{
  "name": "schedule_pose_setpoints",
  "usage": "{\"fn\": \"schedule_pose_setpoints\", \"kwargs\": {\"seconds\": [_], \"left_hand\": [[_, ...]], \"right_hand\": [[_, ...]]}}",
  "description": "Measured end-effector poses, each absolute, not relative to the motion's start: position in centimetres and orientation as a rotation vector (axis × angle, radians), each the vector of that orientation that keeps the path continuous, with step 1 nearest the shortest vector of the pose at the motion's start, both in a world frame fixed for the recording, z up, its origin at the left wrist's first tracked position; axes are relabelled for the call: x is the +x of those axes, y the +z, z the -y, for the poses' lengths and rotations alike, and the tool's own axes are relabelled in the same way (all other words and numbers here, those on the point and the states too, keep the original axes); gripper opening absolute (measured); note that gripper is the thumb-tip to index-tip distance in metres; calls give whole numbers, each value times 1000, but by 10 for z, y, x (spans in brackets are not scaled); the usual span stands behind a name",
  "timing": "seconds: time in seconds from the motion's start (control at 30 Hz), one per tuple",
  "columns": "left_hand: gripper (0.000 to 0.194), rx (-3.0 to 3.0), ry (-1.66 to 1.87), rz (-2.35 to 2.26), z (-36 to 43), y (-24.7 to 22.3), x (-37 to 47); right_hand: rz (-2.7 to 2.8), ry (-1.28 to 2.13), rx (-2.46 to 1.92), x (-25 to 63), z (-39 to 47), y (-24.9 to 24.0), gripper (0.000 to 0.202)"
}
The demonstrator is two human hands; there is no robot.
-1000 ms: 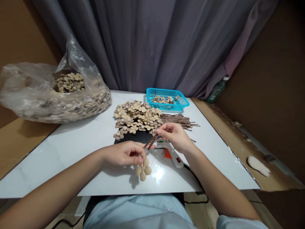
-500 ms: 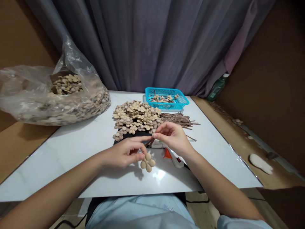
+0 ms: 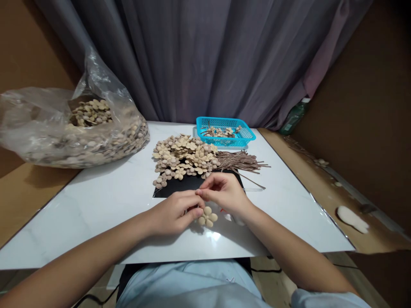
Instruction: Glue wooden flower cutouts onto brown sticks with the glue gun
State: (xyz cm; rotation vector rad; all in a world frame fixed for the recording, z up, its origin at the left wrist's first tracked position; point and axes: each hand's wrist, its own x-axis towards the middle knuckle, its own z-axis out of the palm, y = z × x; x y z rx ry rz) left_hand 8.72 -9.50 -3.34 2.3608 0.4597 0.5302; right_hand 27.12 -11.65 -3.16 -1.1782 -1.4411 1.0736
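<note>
A beige five-petalled flower (image 3: 208, 217) is pinched between the thumb and fingers of my left hand (image 3: 178, 212), held over the front of the table. My right hand (image 3: 224, 192) meets it from the right, its thumb and index fingertips pressed together against the left fingers. Whatever lies in that right pinch is too small or too covered to make out. Beneath my right hand a white tool (image 3: 236, 220) with an orange-red part is mostly hidden. Just beyond both hands, a heap of similar flowers (image 3: 183, 156) lies partly on a black mat (image 3: 175, 187).
Brown thin stems (image 3: 240, 161) lie bundled right of the heap. Behind them stands a blue basket (image 3: 247, 137) with stemmed flowers inside. A clear plastic bag (image 3: 128, 107) full of flower pieces sits at the left. A green bottle (image 3: 293, 117) leans by the curtain (image 3: 192, 60).
Both hands have drawn together; the right moved left and slightly down to the left fingers. The flower shifted right and a little up. Brown stems seen between the hands are now hidden.
</note>
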Motion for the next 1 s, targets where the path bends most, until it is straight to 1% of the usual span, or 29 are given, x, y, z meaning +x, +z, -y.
{"fn": "schedule_pose_setpoints", "kwargs": {"seconds": [0.23,0.43,0.63,0.8,1.0], "left_hand": [[16,2282,523,-456,95,-35,88],[18,2188,492,-425,95,-32,87],[22,2126,534,-416,94,-31,85],[23,2137,541,-417,94,-31,85],[19,2250,557,-469,96,-31,86]], "right_hand": [[1355,1216,-1103,272,116,-34,25],[1272,1131,-1106,293,105,-27,29],[1209,1093,-1069,308,99,-25,26],[1239,1064,-1090,306,100,-25,28],[1309,1044,-1095,288,112,-23,26]]}}
